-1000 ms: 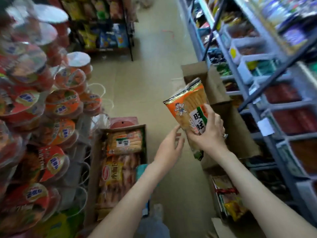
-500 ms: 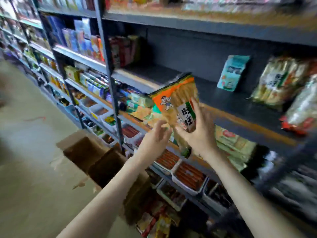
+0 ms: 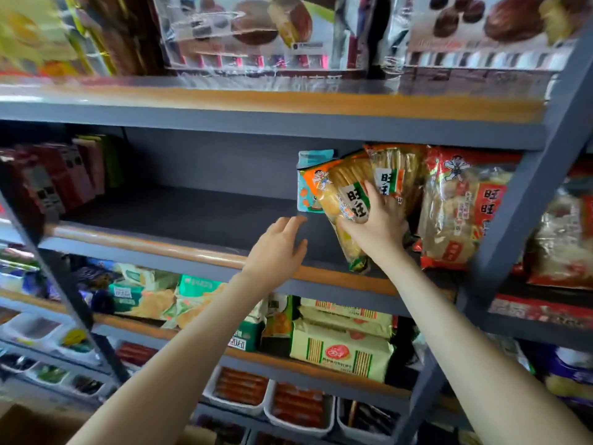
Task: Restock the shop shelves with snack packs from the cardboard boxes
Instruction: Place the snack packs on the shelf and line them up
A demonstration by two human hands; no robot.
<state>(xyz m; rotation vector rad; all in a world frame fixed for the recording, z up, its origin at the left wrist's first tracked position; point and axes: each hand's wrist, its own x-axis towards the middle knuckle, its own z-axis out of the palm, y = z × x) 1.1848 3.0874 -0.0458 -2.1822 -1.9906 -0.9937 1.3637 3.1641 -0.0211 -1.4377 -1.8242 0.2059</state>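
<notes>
My right hand (image 3: 377,226) grips an orange and green rice cracker pack (image 3: 341,200) and holds it tilted on the grey middle shelf (image 3: 179,216). The pack leans against a matching pack (image 3: 396,175) to its right. Behind it stands a small teal pack (image 3: 308,184). My left hand (image 3: 277,248) hovers with relaxed fingers over the shelf's front edge, just left of the pack, holding nothing.
A red rice cracker pack (image 3: 462,210) stands right of the orange ones. A grey upright post (image 3: 526,200) borders the bay. Dark packs (image 3: 54,181) fill the shelf's left end. Cracker packs (image 3: 340,345) lie on the shelf below. A cardboard box corner (image 3: 29,425) shows bottom left.
The view swung from the aisle floor and boxes up to the shelves. My right hand carried the orange pack onto the middle shelf beside the matching pack; my left hand came off it.
</notes>
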